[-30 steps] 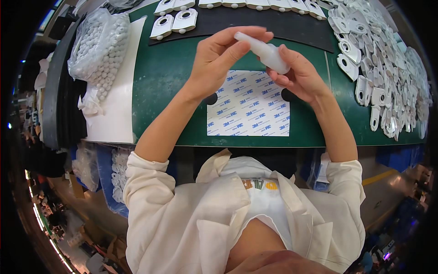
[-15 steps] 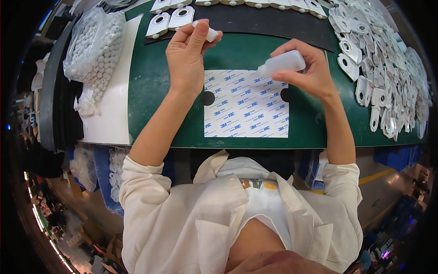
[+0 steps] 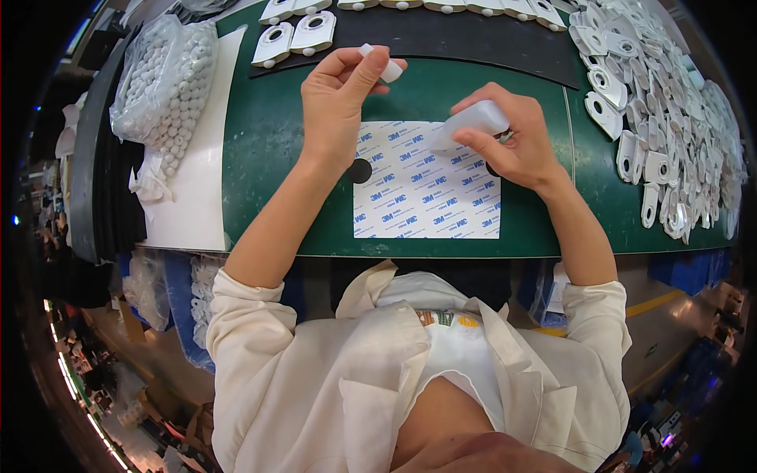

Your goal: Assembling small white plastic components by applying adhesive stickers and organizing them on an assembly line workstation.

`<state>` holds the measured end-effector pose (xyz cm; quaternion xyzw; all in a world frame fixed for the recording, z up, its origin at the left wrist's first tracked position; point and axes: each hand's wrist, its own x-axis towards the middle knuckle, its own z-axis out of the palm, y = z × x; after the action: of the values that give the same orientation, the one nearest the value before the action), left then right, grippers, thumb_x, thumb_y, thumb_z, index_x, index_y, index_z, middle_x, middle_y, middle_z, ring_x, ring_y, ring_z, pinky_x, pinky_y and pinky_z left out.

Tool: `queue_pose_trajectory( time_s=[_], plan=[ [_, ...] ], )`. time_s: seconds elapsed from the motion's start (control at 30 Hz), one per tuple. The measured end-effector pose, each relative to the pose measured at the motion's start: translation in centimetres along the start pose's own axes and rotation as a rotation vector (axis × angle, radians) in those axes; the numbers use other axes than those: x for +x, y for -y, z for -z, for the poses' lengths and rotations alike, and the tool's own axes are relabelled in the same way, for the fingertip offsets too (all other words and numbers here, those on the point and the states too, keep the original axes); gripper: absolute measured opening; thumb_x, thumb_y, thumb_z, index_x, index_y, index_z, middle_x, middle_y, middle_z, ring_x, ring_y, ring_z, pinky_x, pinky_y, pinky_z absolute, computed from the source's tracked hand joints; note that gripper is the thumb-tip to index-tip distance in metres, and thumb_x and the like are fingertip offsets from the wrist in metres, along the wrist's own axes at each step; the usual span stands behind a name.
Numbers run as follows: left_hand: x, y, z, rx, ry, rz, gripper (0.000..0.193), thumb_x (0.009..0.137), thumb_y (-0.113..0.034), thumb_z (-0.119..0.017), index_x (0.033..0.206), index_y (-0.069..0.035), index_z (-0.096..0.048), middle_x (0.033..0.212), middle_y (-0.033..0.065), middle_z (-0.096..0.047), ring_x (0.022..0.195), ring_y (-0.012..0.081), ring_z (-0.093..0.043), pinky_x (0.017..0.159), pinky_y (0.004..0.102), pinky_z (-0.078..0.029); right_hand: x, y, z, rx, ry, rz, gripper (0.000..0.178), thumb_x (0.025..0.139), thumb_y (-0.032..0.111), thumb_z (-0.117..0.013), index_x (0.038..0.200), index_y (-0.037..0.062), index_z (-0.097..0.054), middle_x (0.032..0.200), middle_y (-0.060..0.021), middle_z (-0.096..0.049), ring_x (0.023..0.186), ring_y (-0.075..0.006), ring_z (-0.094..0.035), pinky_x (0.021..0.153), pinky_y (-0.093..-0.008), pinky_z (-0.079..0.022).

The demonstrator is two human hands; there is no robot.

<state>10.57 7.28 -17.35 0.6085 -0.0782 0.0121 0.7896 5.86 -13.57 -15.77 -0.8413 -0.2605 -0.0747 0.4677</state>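
Translucent bottle (image 3: 482, 118), tilted, is gripped between the thumb and curled fingers of the right hand (image 3: 522, 140) over the far right part of a blue-printed white sheet (image 3: 426, 201), while the left hand (image 3: 335, 102) pinches a small white cap (image 3: 392, 72) between thumb and fingers, beyond the sheet's far edge. Under the right hand a black disc (image 3: 490, 169) is mostly hidden, whereas the black disc at the sheet's left edge (image 3: 360, 171) shows fully. Farther out on the green table (image 3: 268, 134), white housings (image 3: 313, 33) line a black mat (image 3: 473, 49), a bag of white balls (image 3: 169, 87) lies left, and heaped white parts (image 3: 646, 118) crowd the right.
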Motion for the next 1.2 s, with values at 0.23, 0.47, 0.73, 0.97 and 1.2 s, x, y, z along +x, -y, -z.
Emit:
queue_pose_trajectory(
  time_s=[0.23,0.47,0.73,0.97,1.2],
  plan=[
    [-0.4,0.3,-0.1,0.086,0.076,0.066,0.021,0.084,-0.024,-0.066,0.093,-0.005,-0.067,0.096,0.0066,-0.066,0.078,0.0105,-0.057,0.07,0.0215,-0.047,-0.1,0.3,0.0,-0.011,-0.032,0.032,0.027,0.076,0.025,-0.071,0.086,0.0024,-0.062,0.071,-0.01,-0.064,0.061,-0.0187,-0.063,0.055,-0.0258,-0.046],
    [-0.5,0.4,-0.1,0.089,0.101,0.071,0.025,0.083,-0.024,-0.067,0.099,-0.005,-0.067,0.091,0.0045,-0.066,0.07,0.0076,-0.053,0.068,0.0202,-0.045,-0.1,0.3,0.0,-0.013,-0.059,0.073,0.024,0.076,0.023,-0.072,0.084,0.0024,-0.063,0.067,-0.0082,-0.063,0.055,-0.0151,-0.061,0.05,-0.0241,-0.044],
    [-0.4,0.5,-0.1,0.111,0.108,0.104,0.025,0.079,-0.022,-0.072,0.097,-0.006,-0.068,0.088,0.0048,-0.067,0.078,0.0085,-0.059,0.066,0.0218,-0.046,-0.1,0.5,-0.1,-0.029,-0.084,0.07,0.022,0.075,0.022,-0.073,0.08,0.0024,-0.064,0.067,-0.0078,-0.063,0.055,-0.015,-0.06,0.05,-0.0241,-0.043],
    [-0.4,0.3,-0.1,0.125,0.12,0.103,0.023,0.079,-0.021,-0.071,0.097,-0.006,-0.068,0.087,0.0046,-0.067,0.077,0.0083,-0.06,0.065,0.0218,-0.046,-0.1,0.3,-0.3,0.01,-0.064,0.024,0.02,0.076,0.02,-0.072,0.083,0.0031,-0.064,0.067,-0.0059,-0.063,0.057,-0.0118,-0.059,0.05,-0.0226,-0.043],
    [-0.1,0.6,0.1,-0.059,0.082,0.267,0.024,0.082,-0.022,-0.068,0.1,-0.005,-0.064,0.089,0.0036,-0.065,0.08,0.0092,-0.06,0.066,0.0208,-0.046,0.2,-1.3,-0.2,0.409,-0.3,-0.184,0.023,0.086,0.028,-0.059,0.09,0.0059,-0.063,0.076,-0.0021,-0.06,0.064,-0.005,-0.054,0.053,-0.0186,-0.038]
  ],
)
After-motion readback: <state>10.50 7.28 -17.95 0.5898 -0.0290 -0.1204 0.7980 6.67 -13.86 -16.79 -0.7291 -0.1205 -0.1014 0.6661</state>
